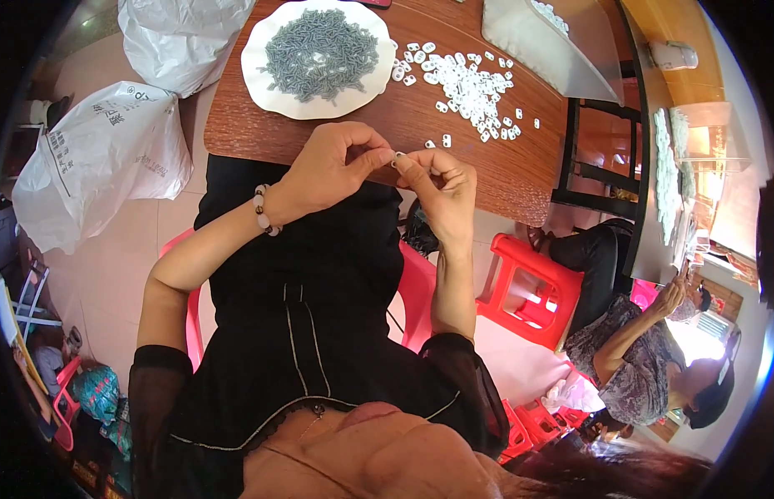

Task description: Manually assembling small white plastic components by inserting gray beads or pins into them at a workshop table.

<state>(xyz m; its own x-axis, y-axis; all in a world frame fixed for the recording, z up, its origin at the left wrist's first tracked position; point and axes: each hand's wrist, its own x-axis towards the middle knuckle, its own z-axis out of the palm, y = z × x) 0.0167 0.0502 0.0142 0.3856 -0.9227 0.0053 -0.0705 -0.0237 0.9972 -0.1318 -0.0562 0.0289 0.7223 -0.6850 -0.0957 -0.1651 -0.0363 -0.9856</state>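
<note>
At the table's front edge, my left hand [324, 173] and my right hand [447, 187] meet, fingertips pinched together. Between them shows a small white two-holed piece [398, 158], gripped by my right thumb and finger. The left thumb and forefinger press close against it; whatever they pinch is too small to make out. Just beyond my left hand stands a white scalloped plate [255, 90] heaped with small grey ribbed screw-like pieces [320, 54]. Past my right hand, many loose white two-holed pieces [470, 91] lie scattered on the brown wooden table [237, 133].
White plastic sacks [112, 158] stand on the floor at left. A grey-white scoop-shaped tray [545, 50] rests on the table's far right. At right are a red stool [528, 291] and a seated person [628, 358] working at another table.
</note>
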